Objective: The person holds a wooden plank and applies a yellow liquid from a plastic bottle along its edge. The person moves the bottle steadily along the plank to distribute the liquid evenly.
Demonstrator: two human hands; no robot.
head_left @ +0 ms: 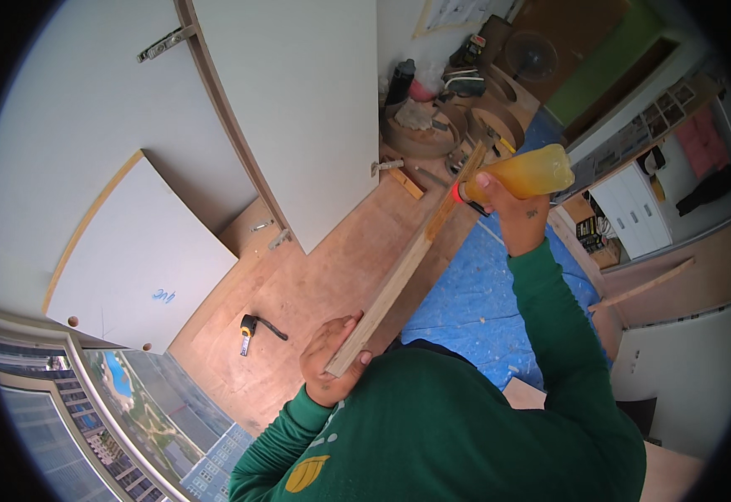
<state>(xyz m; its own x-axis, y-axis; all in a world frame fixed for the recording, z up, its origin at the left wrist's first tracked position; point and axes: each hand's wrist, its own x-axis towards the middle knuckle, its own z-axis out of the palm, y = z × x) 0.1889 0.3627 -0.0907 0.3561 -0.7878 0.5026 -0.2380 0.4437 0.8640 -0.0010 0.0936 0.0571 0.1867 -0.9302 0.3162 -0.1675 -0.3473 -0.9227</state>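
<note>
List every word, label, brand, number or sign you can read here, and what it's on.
I won't copy wording or numbers; where marks show:
White panel: short blue handwriting, not copied.
Green sweater: pale lettering, only partly visible, unreadable.
Tape measure: markings too small to read.
Wall sheet: too blurred to read.
Bottle in right hand: no label seen.

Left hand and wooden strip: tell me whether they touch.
Touching. The head view shows the left hand gripping the wooden strip at its near end, skin meeting both long edges.
</note>
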